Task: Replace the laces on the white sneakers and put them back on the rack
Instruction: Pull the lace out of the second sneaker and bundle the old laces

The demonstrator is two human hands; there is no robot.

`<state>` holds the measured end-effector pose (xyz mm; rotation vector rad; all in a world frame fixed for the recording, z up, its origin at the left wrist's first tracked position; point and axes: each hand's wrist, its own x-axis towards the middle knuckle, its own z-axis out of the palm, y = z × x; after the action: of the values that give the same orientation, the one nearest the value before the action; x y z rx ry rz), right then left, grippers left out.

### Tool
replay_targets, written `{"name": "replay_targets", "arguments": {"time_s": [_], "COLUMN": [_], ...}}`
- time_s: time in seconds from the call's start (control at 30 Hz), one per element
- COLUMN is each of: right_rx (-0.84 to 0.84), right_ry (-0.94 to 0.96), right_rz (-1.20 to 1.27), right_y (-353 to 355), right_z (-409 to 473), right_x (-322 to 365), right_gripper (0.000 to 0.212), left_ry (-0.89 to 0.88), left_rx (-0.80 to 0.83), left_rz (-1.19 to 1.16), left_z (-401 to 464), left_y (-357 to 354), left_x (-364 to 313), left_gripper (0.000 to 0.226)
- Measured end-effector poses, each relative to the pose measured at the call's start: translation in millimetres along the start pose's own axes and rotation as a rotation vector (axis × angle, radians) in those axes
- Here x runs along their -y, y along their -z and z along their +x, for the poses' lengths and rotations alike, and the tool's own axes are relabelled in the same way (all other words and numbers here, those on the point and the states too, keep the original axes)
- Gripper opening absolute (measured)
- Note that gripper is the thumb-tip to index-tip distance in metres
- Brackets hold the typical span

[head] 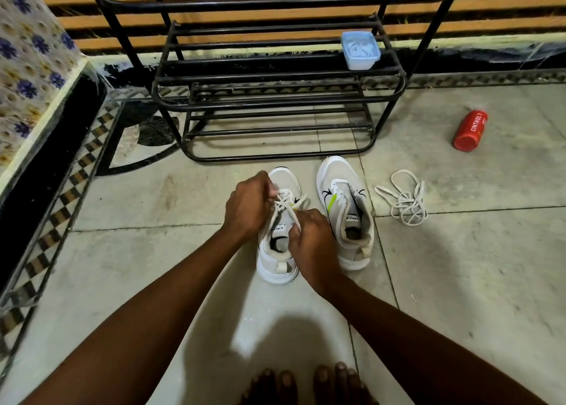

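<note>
Both hands were busy on the left sneaker (277, 242), which sat on the tiled floor (459, 266) just in front of the black metal rack (275, 104). The left hand (248, 204) had its fingers curled in tight, pinching one strand of the lace (283, 208) over the front half of the shoe. The right hand (312, 239) was closed too, pinching the other strand nearer the tongue. The 2 strands crossed between the hands, so it looked mid-lacing. Both forearms reached in from the near edge and angled toward each other, wrists above the shoe's opening.

The right sneaker (346, 211) stood just beside it, toe pointing at the rack, and I couldn't tell if it had a full lace in. A loose white lace (404, 201) lay tangled on the floor right of that shoe. Farther right and a bit farther off lay a red bottle (470, 131) on its side. A small blue container (360, 50) sat on the rack's upper shelf, right end. Bare toes (306, 383) showed at the near edge.
</note>
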<state>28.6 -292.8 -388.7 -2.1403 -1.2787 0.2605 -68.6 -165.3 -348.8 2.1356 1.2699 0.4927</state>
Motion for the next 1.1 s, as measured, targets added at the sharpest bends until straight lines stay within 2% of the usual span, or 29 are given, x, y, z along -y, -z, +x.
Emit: {"name": "replay_targets", "arguments": {"time_s": [0.07, 0.13, 0.17, 0.2, 0.23, 0.27, 0.33, 0.4, 0.47, 0.53, 0.63, 0.7, 0.77, 0.83, 0.9, 0.93, 1.0, 1.03, 1.1], "right_rx": [0.000, 0.000, -0.001, 0.001, 0.001, 0.001, 0.012, 0.020, 0.025, 0.023, 0.008, -0.008, -0.011, -0.009, -0.025, -0.034, -0.038, -0.035, -0.019], "right_ry": [0.003, 0.023, 0.030, 0.035, 0.036, 0.032, 0.016, 0.014, 0.016, 0.016, 0.018, 0.018, 0.024, 0.020, -0.009, -0.021, -0.016, -0.003, 0.022], "right_rz": [0.000, -0.018, -0.023, -0.022, -0.021, -0.020, -0.019, -0.022, -0.032, -0.034, -0.029, -0.016, -0.018, -0.016, 0.024, 0.043, 0.062, 0.060, 0.056], "right_y": [0, 2, 3, 4, 4, 5, 6, 5, 4, 2, 2, 2, 2, 3, 2, 2, 2, 2, 2], "right_z": [-2, -2, -2, -2, -3, -2, 0, 1, 2, 1, 0, -1, -2, -2, 0, 0, 0, 1, 4], "right_x": [0, 1, 2, 2, 2, 2, 2, 1, 1, 0, -1, -1, 0, -1, -4, -5, -6, -6, -5], "right_gripper": [0.044, 0.048, 0.049, 0.049, 0.048, 0.046, 0.042, 0.040, 0.038, 0.037, 0.037, 0.038, 0.037, 0.037, 0.034, 0.031, 0.029, 0.030, 0.034], "left_ry": [0.268, 0.653, 0.769, 0.798, 0.761, 0.650, 0.300, -0.097, -0.387, -0.516, -0.585, -0.397, -0.039, 0.354, 0.649, 0.710, 0.694, 0.685, 0.672], "left_rx": [-0.197, -0.360, -0.387, -0.388, -0.357, -0.301, -0.117, 0.092, 0.236, 0.292, 0.209, -0.005, -0.246, -0.423, -0.490, -0.468, -0.362, -0.308, -0.209], "left_rz": [-0.502, -1.041, -1.263, -1.390, -1.384, -1.266, -0.864, -0.401, 0.002, 0.167, 0.112, -0.082, -0.396, -0.817, -1.298, -1.449, -1.489, -1.380, -1.019], "left_z": [5, 18, 23, 27, 29, 29, 19, 12, 13, 19, 24, 25, 25, 29, 30, 28, 23, 19, 10], "left_y": [8, 20, 27, 31, 34, 35, 32, 29, 24, 25, 32, 37, 39, 44, 58, 64, 68, 65, 51], "left_x": [-3, -7, -8, -6, -1, 3, 10, 18, 29, 34, 40, 47, 55, 62, 70, 75, 82, 80, 77], "left_gripper": [0.030, 0.025, 0.027, 0.027, 0.026, 0.027, 0.026, 0.005, 0.023, 0.022, 0.012, 0.013, 0.016, 0.025, 0.029, 0.031, 0.032, 0.030, 0.019]}}
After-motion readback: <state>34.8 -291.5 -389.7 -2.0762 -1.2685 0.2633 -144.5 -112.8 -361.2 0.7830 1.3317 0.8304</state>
